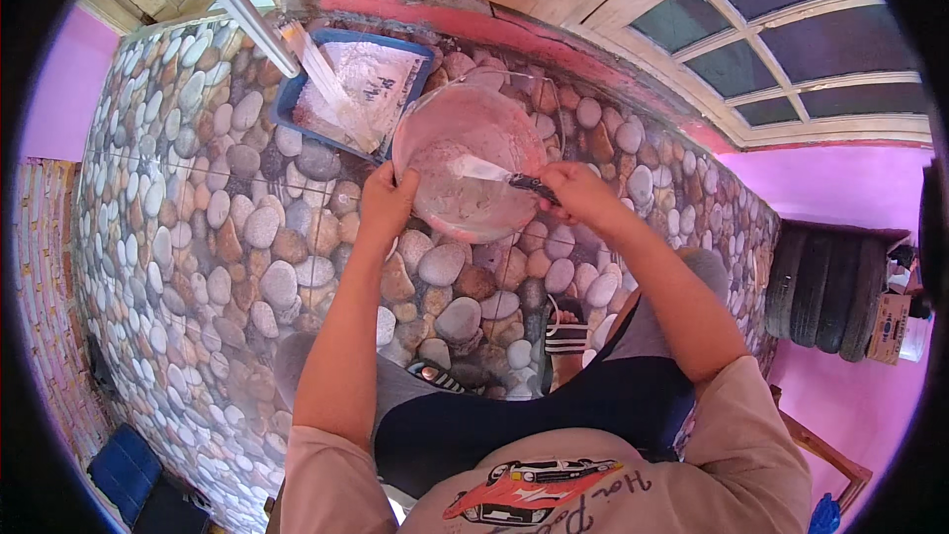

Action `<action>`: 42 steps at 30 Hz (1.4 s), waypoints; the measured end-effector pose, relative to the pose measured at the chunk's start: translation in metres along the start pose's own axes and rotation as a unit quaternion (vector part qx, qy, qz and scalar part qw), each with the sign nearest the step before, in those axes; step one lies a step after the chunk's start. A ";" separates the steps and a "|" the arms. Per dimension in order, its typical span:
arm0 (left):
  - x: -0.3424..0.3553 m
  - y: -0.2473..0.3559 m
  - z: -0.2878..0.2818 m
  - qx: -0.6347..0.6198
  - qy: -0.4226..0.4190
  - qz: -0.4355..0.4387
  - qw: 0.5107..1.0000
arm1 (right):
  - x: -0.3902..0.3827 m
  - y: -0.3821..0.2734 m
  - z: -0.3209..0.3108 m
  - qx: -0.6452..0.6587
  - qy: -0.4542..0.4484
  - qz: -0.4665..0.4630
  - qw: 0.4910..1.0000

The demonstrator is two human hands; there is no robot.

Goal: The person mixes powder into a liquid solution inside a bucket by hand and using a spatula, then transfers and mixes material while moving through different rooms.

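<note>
A round bucket [435, 200] with whitish, smeared inner walls stands on the pebble-patterned floor in front of me, its thin wire handle lying over to the right. My left hand [391, 200] is closed on the bucket's left rim. In my right hand [575, 192], at the opposite side, is the dark handle of a putty knife [482, 169]. Its pale, wide blade reaches inside over a wet greyish mix [440, 176]. Just behind the bucket sits a blue tray [286, 104] holding a white bag and whitish powder.
A grey pole [237, 6] slants down beside the tray. Wooden-framed glass doors [791, 40] stand beyond a red-painted sill [415, 12]. Stacked tyres [825, 292] and a cardboard box [889, 328] are at the right wall. A dark blue object [126, 465] lies at the lower left.
</note>
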State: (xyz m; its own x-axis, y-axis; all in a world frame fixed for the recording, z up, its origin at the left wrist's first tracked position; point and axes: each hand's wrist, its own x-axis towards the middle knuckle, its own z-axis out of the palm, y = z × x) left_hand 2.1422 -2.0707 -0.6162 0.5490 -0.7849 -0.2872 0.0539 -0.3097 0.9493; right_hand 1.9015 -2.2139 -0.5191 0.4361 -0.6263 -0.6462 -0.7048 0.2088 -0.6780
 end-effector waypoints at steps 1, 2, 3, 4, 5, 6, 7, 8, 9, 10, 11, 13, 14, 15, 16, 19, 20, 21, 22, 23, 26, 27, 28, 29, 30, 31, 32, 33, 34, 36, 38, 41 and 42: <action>-0.003 0.005 -0.001 -0.054 -0.022 -0.034 0.998 | -0.006 -0.008 -0.003 0.105 -0.022 0.062 0.992; -0.002 0.004 -0.004 -0.054 -0.018 -0.032 0.998 | -0.014 -0.017 -0.006 0.103 -0.025 0.059 0.993; -0.001 0.000 -0.006 -0.013 -0.019 -0.010 1.000 | -0.024 -0.025 -0.010 0.097 -0.061 0.050 0.992; 0.000 -0.004 -0.008 0.028 -0.020 0.012 0.999 | -0.031 -0.028 -0.013 0.092 -0.097 0.040 0.990; 0.000 -0.002 -0.007 0.027 -0.020 0.013 0.999 | -0.036 -0.027 -0.018 0.091 -0.095 0.040 0.991; 0.000 -0.001 -0.006 0.021 -0.029 0.013 0.999 | -0.041 -0.025 -0.024 0.107 -0.112 0.050 0.987; 0.000 0.001 -0.005 0.016 -0.037 0.013 0.999 | -0.046 -0.024 -0.028 0.122 -0.130 0.060 0.982; 0.001 0.001 -0.004 0.014 -0.038 0.014 0.999 | -0.052 -0.024 -0.033 0.121 -0.128 0.060 0.983; 0.002 0.001 -0.004 -0.002 -0.044 -0.010 0.999 | -0.058 -0.024 -0.038 0.132 -0.133 0.073 0.980; 0.003 0.001 -0.005 -0.018 -0.050 -0.033 0.998 | -0.064 -0.025 -0.041 0.143 -0.138 0.086 0.976; 0.005 -0.003 -0.006 -0.020 -0.050 -0.032 0.998 | -0.069 -0.026 -0.045 0.141 -0.136 0.086 0.977; 0.010 -0.010 -0.009 0.006 -0.033 -0.037 0.999 | -0.078 -0.029 -0.052 0.135 -0.137 0.093 0.977; 0.010 -0.006 -0.008 0.005 -0.036 -0.036 0.999 | -0.081 -0.029 -0.056 0.135 -0.135 0.094 0.977; 0.010 -0.001 -0.008 0.020 -0.031 -0.058 0.998 | -0.084 -0.028 -0.060 0.122 -0.137 0.087 0.979; 0.010 0.004 -0.007 0.036 -0.026 -0.080 0.996 | -0.085 -0.028 -0.064 0.108 -0.140 0.080 0.981; 0.013 -0.007 -0.011 0.140 0.037 -0.002 0.989 | -0.082 -0.025 -0.071 0.091 -0.176 0.064 0.978; 0.014 -0.008 -0.013 0.141 0.038 -0.001 0.989 | -0.081 -0.024 -0.071 0.091 -0.177 0.064 0.978; 0.016 -0.009 -0.015 0.185 0.041 -0.005 0.982 | -0.081 -0.023 -0.071 0.109 -0.180 0.067 0.975; 0.017 -0.011 -0.016 0.229 0.044 -0.008 0.972 | -0.081 -0.023 -0.072 0.127 -0.184 0.071 0.972; 0.015 -0.009 -0.017 0.231 0.045 -0.009 0.972 | -0.082 -0.024 -0.074 0.128 -0.186 0.071 0.972; 0.012 -0.008 -0.020 0.245 0.067 -0.037 0.966 | -0.086 -0.031 -0.084 0.172 -0.211 0.047 0.961; 0.011 -0.012 -0.023 0.265 0.072 -0.042 0.961 | -0.088 -0.035 -0.090 0.186 -0.226 0.031 0.956; 0.010 -0.015 -0.024 0.284 0.078 -0.046 0.954 | -0.090 -0.038 -0.096 0.199 -0.242 0.016 0.949; 0.009 -0.015 -0.022 0.286 0.085 -0.047 0.953 | -0.091 -0.040 -0.103 0.197 -0.248 0.013 0.948; 0.007 -0.014 -0.021 0.254 0.091 -0.067 0.961 | -0.092 -0.042 -0.109 0.219 -0.249 0.012 0.944; 0.005 -0.014 -0.021 0.221 0.098 -0.088 0.966 | -0.093 -0.043 -0.116 0.240 -0.250 0.012 0.938; 0.003 -0.010 -0.020 0.220 0.105 -0.088 0.966 | -0.092 -0.042 -0.124 0.236 -0.255 0.009 0.938; 0.001 -0.006 -0.021 0.229 0.123 -0.083 0.962 | -0.090 -0.039 -0.132 0.250 -0.259 0.012 0.933; -0.001 -0.001 -0.023 0.238 0.142 -0.078 0.958 | -0.086 -0.037 -0.140 0.262 -0.265 0.015 0.928; -0.005 0.006 -0.035 0.268 0.189 -0.049 0.943 | -0.078 -0.032 -0.155 0.271 -0.271 0.014 0.924; -0.013 0.022 -0.048 0.303 0.237 -0.022 0.923 | -0.068 -0.028 -0.169 0.281 -0.282 0.014 0.917; -0.035 0.082 -0.066 0.250 0.229 -0.069 0.938 | -0.059 -0.028 -0.185 0.281 -0.286 0.022 0.916; -0.044 0.105 -0.068 0.217 0.234 -0.058 0.946 | -0.058 -0.034 -0.187 0.257 -0.286 0.017 0.923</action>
State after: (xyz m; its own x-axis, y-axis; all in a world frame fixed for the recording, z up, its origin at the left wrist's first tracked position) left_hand 2.1803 -2.0321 -0.4948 0.8753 -0.4394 -0.2020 -0.1545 -0.6498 0.7442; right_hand 1.7954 -2.3252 -0.3926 0.7464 -0.1443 -0.6497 -0.4292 0.6417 -0.6356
